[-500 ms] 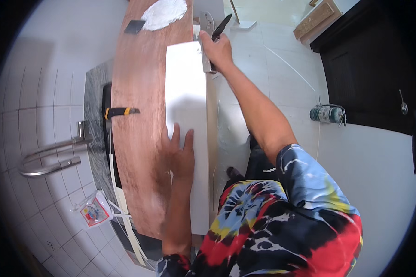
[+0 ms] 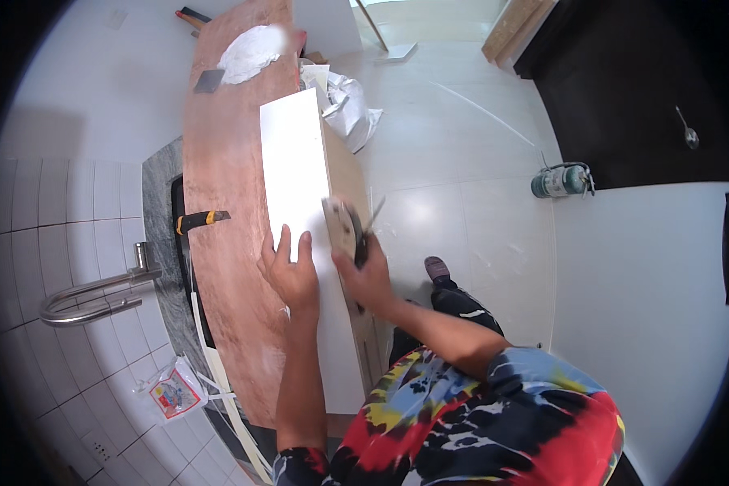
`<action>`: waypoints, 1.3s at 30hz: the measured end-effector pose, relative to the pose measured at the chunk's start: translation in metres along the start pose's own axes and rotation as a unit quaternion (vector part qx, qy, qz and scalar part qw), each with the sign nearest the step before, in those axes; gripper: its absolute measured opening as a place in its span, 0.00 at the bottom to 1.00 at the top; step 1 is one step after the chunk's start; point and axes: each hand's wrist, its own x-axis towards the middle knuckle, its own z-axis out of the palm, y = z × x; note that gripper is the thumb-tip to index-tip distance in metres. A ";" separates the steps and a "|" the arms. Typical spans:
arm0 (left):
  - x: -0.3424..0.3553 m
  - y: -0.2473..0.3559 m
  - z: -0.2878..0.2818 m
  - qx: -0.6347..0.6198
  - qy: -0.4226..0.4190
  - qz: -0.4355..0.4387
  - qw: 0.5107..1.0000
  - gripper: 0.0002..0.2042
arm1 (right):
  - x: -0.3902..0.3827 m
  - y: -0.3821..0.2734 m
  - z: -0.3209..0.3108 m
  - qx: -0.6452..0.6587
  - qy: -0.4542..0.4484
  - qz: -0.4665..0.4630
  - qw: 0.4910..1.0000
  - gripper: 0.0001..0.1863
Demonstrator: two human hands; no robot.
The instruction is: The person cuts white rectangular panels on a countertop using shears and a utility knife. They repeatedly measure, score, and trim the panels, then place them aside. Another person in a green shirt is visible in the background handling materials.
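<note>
Left hand: fingers spread, laid on the white panel; nothing grasped.
Right hand: fingers wrapped around the metal hand tool, near the panel's right edge; some blur.
White panel: lies lengthwise along the right side of the brown board, cream side facing right.
Edge work (judged): the tool should be kept flat to the edge and drawn in even strokes; the left hand should press firmly, fingertips clear of the tool's path.
Utility knife: on the brown board's left edge; best left well away from the strokes.
Clear plastic packet: left of the brown board, red-bordered; contents too small to identify.
White bag: beyond the panel's far end, crumpled; contents hidden.
Green extinguisher: right, near the dark door; contents not visible.
</note>
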 end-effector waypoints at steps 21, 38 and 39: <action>0.005 -0.008 0.011 -0.105 -0.002 -0.060 0.993 0.23 | 0.061 -0.030 0.011 0.043 -0.006 0.040 0.998 0.36; -0.003 0.001 0.009 -0.122 0.001 -0.058 0.991 0.25 | 0.295 -0.036 0.050 -0.152 0.064 -0.019 0.986 0.34; -0.002 -0.003 0.011 -0.116 0.007 -0.052 0.992 0.25 | 0.282 -0.035 0.048 -0.142 0.053 -0.017 0.988 0.34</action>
